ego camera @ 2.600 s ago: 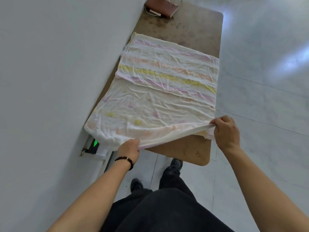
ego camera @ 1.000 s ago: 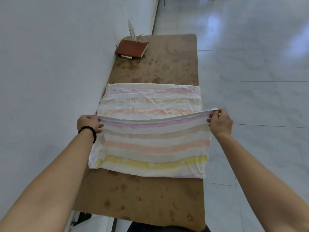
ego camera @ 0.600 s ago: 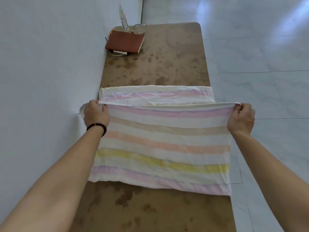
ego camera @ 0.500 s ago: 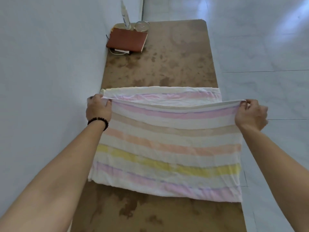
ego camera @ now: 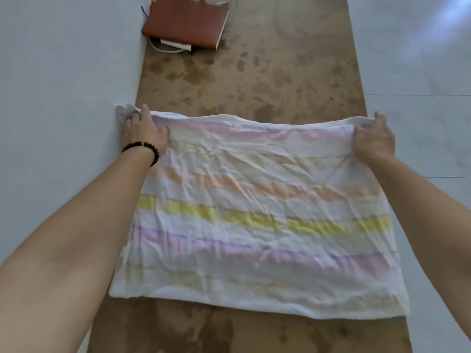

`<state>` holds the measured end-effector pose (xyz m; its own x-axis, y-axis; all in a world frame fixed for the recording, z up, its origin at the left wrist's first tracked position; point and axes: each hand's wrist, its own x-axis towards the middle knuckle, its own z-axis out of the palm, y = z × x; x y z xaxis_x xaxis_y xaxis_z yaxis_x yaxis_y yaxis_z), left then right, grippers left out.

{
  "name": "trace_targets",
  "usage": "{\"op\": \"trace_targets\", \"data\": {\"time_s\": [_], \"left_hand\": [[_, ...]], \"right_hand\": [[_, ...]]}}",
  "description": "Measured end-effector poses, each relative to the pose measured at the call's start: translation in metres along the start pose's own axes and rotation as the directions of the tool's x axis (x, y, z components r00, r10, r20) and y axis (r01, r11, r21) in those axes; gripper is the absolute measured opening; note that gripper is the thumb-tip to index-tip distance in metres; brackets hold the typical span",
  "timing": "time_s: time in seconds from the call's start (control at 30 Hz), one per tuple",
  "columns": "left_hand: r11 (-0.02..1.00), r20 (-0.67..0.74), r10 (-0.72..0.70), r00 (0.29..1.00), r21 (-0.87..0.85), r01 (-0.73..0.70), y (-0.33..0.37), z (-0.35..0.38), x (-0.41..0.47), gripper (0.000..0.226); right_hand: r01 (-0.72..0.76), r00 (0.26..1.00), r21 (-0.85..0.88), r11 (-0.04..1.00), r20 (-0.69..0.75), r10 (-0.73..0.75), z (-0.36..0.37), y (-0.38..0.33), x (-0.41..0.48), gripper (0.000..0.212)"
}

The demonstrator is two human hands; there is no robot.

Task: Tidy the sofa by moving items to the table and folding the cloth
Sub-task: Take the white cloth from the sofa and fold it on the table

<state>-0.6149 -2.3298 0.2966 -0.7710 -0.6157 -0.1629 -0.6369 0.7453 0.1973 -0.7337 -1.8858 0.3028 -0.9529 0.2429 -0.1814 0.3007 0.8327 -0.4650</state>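
Observation:
A white cloth with pink, orange, yellow and purple stripes lies folded in half across the stained brown table. My left hand, with a dark bead bracelet at the wrist, presses on the cloth's far left corner beside the wall. My right hand grips the far right corner at the table's right edge. The cloth's upper layer covers the lower one, and the far edges meet under my hands.
A brown notebook lies at the table's far left on top of a white cable. A white wall runs along the table's left side. Pale tiled floor lies to the right.
Both hands carried the cloth's near edge away from me and laid it down on the far edge. The cloth now lies flat, folded in half.

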Motion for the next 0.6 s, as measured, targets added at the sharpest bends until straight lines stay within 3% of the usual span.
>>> {"op": "trace_targets", "data": {"time_s": [0.07, 0.17, 0.23, 0.33, 0.4, 0.6], "left_hand": [[0.994, 0.022, -0.006, 1.0, -0.107, 0.008, -0.006, 0.012, -0.017, 0.077], [0.971, -0.238, 0.08, 0.968, -0.203, -0.13, -0.023, 0.025, -0.085, 0.068], [0.971, -0.337, 0.079, 0.938, -0.186, -0.148, -0.039, 0.035, -0.138, 0.059], [0.99, -0.272, -0.077, 0.959, -0.137, 0.04, -0.072, 0.05, -0.203, 0.052], [0.985, -0.247, -0.157, 0.956, -0.112, 0.133, -0.09, 0.051, -0.228, 0.051], [0.986, -0.287, -0.123, 0.95, -0.147, 0.083, -0.112, 0.037, -0.255, 0.039]], "right_hand": [[0.065, 0.996, -0.171, 0.983, 0.078, -0.052, 0.025, 0.007, -0.015, 0.069], [0.286, 0.957, -0.223, 0.932, 0.015, -0.29, 0.054, 0.0, -0.077, 0.071], [0.479, 0.878, -0.178, 0.86, 0.085, -0.472, 0.073, -0.011, -0.131, 0.069], [0.698, 0.708, -0.14, 0.702, 0.28, -0.648, 0.105, -0.025, -0.193, 0.067], [0.762, 0.639, -0.181, 0.622, 0.37, -0.675, 0.118, -0.032, -0.211, 0.066], [0.758, 0.649, -0.263, 0.597, 0.395, -0.65, 0.121, -0.035, -0.214, 0.064]]}}
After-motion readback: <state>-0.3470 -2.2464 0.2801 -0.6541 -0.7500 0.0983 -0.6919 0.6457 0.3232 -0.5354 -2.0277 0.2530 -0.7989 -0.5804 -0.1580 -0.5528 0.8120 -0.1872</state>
